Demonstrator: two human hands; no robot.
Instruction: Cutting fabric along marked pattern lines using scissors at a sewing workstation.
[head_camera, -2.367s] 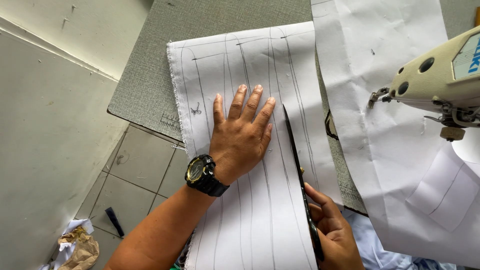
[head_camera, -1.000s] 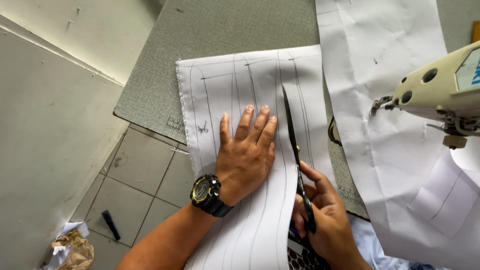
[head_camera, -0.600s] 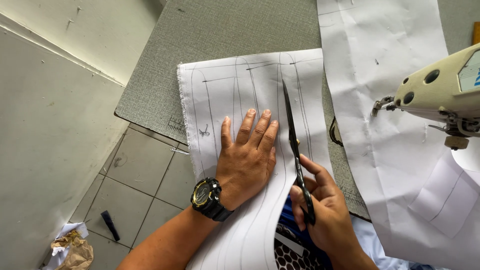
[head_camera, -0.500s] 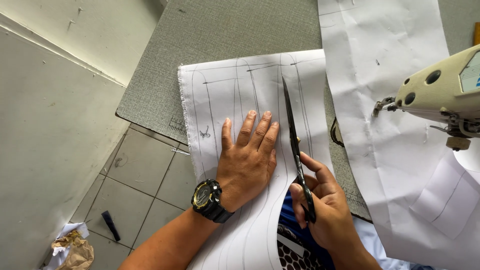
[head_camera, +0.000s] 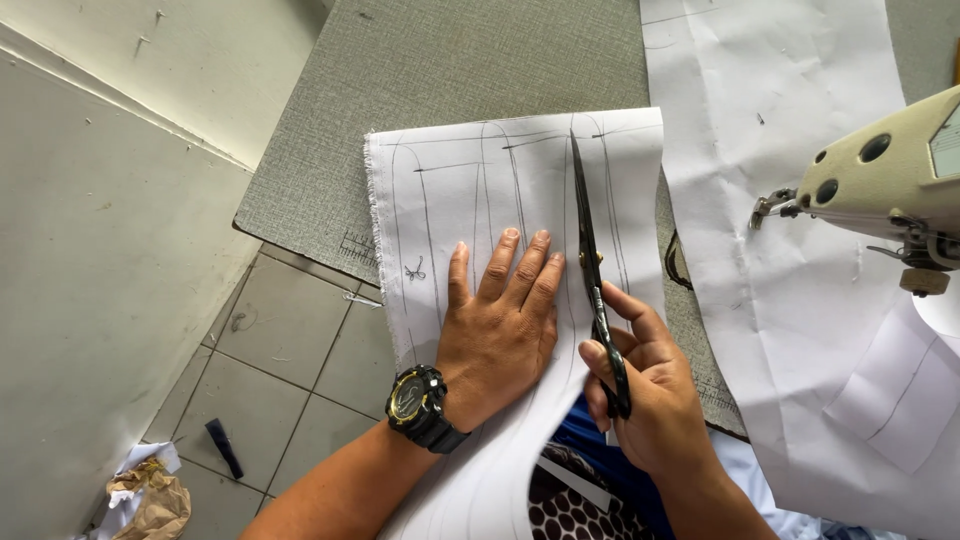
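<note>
White fabric panel (head_camera: 480, 190) with pencilled lines, pinned flat by the left hand (head_camera: 497, 335): palm down, fingers spread and pointing away from the body, holding nothing, just pressing. Black wristwatch (head_camera: 418, 407) on that wrist. Right hand (head_camera: 645, 400) just beside it, to the right, clamped round the handles of black scissors (head_camera: 590, 265); fingers through the loops, thumb side partly hidden so grip detail is unclear. Blades look nearly closed, hard to be sure at this angle.

Key relation: scissors' long axis runs straight away from the person, roughly parallel to the drawn lines and to the left hand's fingers. The tip lies well ahead of both hands, near the panel's far edge. The blades sit in the fabric between the left hand and the panel's right-hand strip. The panel itself stretches from the person's lap, over the near table edge, outward; the right hand is the nearer one to the cut line, the left touching the cloth just left of it.

Around: grey textured table (head_camera: 450, 60), a larger white cloth piece (head_camera: 780, 200) to the right, cream sewing machine head (head_camera: 890, 175) at far right, tiled floor (head_camera: 290, 340) lower left with crumpled paper scraps (head_camera: 150, 495).
</note>
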